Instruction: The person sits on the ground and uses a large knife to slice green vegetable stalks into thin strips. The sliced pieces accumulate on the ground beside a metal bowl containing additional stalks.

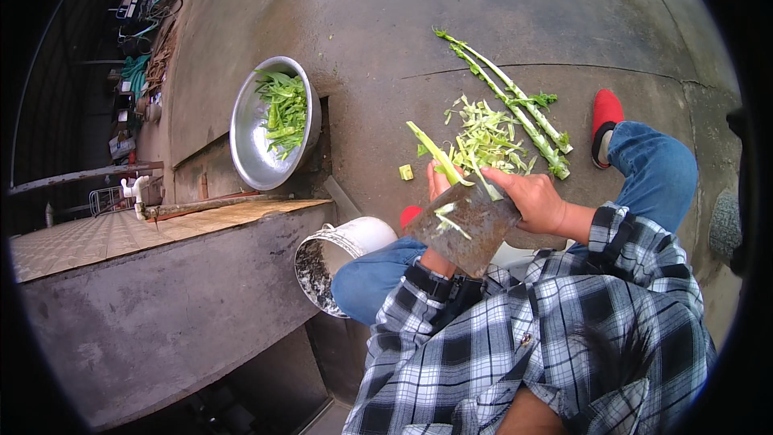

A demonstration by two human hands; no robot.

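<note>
A wide, stained cleaver [475,246] is in my right hand [538,203], its blade lying flat in front of me. Its handle is hidden. My right thumb presses near a pale strip of peel at the blade's far edge, and other thin strips stick to the metal. My left hand [439,180], partly behind the blade, grips a light green peeled stalk [429,143], probably celtuce, which points away to the left. Just beyond lies a heap of pale green peelings [487,138] on the ground. Two long unpeeled stalks [515,101] with small leaves lie past it.
To the left, a metal basin [245,130] holds green leaves [286,113]. A white bucket [358,235] with a dirty inside stands by my left knee, beside a concrete ledge [177,306]. A small stalk piece [406,171] lies on the concrete floor [378,56]. A tap [137,193] is farther left.
</note>
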